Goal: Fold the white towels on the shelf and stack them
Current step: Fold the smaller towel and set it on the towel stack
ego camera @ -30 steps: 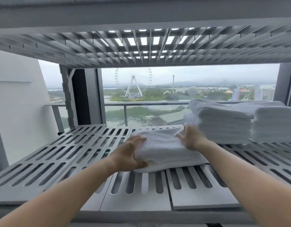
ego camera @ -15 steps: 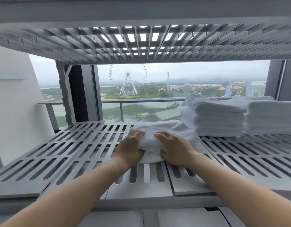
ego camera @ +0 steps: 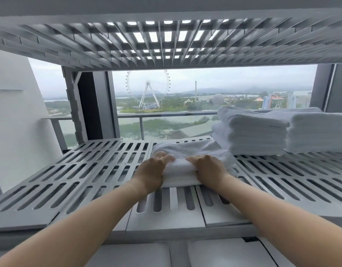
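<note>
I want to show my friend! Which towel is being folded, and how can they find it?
Find the grey slotted shelf in front of the window. At its middle lies one towel, held by the left hand and right hand. Unlike the two tall neat stacks on its right, it is single, low and rumpled.

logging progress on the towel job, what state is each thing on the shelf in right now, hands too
folded towel: folded, flat on the shelf, not yet stacked
left hand: grips the towel's near left edge
right hand: grips its near right edge
left stack: folded towels piled up, no hand on it
right stack: folded towels piled up, beside the left stack
</note>
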The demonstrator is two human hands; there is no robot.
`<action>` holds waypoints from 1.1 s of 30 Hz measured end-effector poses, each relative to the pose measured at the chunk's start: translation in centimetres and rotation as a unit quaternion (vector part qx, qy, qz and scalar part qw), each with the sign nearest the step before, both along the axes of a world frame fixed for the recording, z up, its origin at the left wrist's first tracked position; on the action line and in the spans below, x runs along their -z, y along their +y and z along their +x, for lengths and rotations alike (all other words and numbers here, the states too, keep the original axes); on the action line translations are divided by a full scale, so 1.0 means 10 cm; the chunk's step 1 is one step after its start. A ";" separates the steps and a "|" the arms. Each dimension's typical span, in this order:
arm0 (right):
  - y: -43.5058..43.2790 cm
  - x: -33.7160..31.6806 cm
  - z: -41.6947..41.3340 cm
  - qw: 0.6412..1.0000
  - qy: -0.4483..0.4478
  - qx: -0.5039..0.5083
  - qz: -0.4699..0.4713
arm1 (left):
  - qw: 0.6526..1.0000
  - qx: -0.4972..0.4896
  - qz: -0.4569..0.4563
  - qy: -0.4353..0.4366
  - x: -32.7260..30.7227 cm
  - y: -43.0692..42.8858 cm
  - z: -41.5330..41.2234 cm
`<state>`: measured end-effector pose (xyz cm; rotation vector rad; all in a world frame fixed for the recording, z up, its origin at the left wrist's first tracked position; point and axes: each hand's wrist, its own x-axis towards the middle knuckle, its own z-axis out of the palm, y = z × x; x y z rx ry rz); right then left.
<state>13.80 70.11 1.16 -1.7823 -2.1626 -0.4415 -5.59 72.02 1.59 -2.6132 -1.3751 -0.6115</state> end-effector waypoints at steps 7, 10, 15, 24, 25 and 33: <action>-0.04 0.00 -0.10 0.997 -0.034 -0.020 0.064 | 0.996 -0.041 -0.009 0.084 0.07 0.08 0.00; -0.01 -0.02 -0.07 0.991 -0.061 -0.051 0.103 | 0.993 -0.066 0.048 0.084 -0.03 0.10 0.03; 0.05 -0.10 -0.04 0.990 -0.046 -0.092 0.093 | 0.983 -0.058 0.107 0.134 -0.03 0.15 0.15; 0.32 -0.39 0.40 0.965 0.185 -0.116 -0.148 | 0.977 0.082 -0.195 0.024 -0.34 0.20 0.08; 0.38 -0.42 0.39 0.968 0.183 -0.108 -0.130 | 0.975 0.082 -0.208 0.005 -0.38 0.24 0.14; 0.85 -0.26 0.38 0.969 0.133 -0.023 -0.206 | 0.979 0.019 -0.194 0.065 -0.35 0.71 0.46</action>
